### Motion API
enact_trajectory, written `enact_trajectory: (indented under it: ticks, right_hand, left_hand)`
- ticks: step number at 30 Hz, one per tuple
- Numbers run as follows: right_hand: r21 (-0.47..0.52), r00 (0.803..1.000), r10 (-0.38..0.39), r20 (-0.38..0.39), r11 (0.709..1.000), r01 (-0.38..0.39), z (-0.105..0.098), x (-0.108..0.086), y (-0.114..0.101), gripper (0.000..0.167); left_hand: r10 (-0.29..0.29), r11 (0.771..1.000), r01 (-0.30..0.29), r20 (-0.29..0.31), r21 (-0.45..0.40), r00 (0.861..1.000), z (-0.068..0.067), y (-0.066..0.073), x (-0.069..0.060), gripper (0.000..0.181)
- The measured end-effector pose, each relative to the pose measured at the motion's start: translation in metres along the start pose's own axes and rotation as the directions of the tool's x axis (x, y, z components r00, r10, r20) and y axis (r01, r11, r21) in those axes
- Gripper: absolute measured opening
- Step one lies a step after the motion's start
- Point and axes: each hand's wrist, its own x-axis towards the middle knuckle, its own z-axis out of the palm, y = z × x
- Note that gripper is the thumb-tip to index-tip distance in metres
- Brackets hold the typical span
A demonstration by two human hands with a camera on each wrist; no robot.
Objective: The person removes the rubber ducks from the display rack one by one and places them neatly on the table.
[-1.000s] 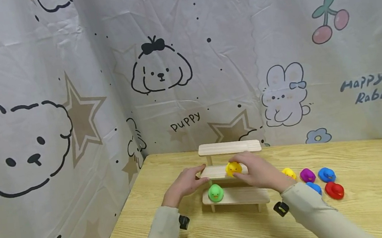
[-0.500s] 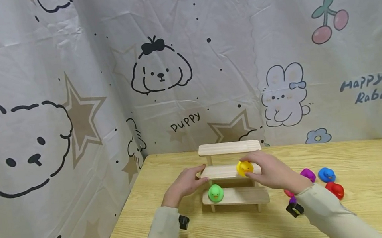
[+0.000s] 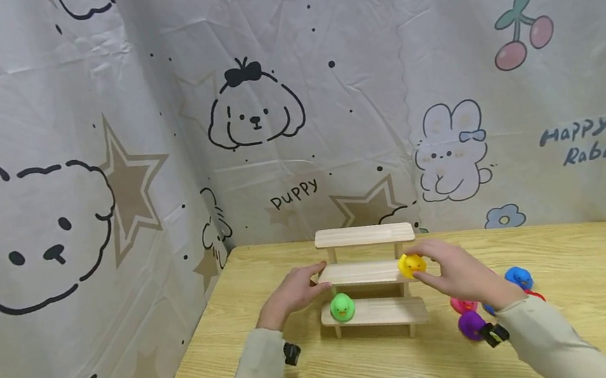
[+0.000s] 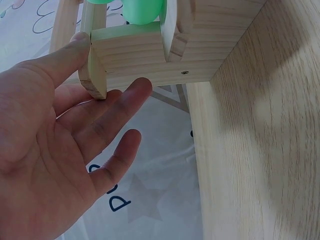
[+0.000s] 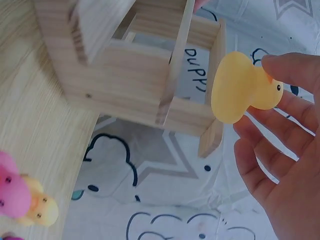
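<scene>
A three-tier wooden stand (image 3: 373, 312) stands on the table, its tiers rising toward the back. My left hand (image 3: 294, 295) pinches the left end of the middle tier (image 4: 92, 80), thumb on one face and fingers on the other. At that tier's right end, my right hand (image 3: 457, 271) pinches a yellow rubber duck (image 3: 412, 265) by its head between thumb and fingers. In the right wrist view the duck (image 5: 232, 87) appears on its side, its base toward the stand; whether it touches the tier I cannot tell. A green rubber duck (image 3: 342, 307) sits on the bottom tier's left end.
Right of the stand, a pink duck (image 3: 464, 304), a purple duck (image 3: 472, 325) and a blue duck (image 3: 518, 278) lie on the table (image 3: 594, 304), others partly under my right arm. Another yellow duck (image 5: 46, 209) shows in the right wrist view. A printed curtain (image 3: 300, 164) hangs behind.
My right hand has moved right along the middle tier with the yellow duck, from near its middle to its right end. The left hand stays where it was.
</scene>
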Motion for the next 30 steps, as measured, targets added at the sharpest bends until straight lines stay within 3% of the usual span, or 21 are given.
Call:
enact_trajectory:
  ticks: [18,30]
  right_hand:
    - [-0.019,0.997,0.075,-0.003,0.997,-0.075,-0.014,-0.030,0.019,0.036]
    - [-0.015,0.973,0.223,0.065,0.975,-0.223,-0.019,-0.056,0.034,0.036]
  left_hand:
    - [0.003,0.999,-0.003,0.006,-0.043,1.000,-0.001,0.001,-0.001,0.057]
    - [0.002,1.000,-0.002,0.006,-0.030,1.000,0.000,0.000,-0.001,0.057]
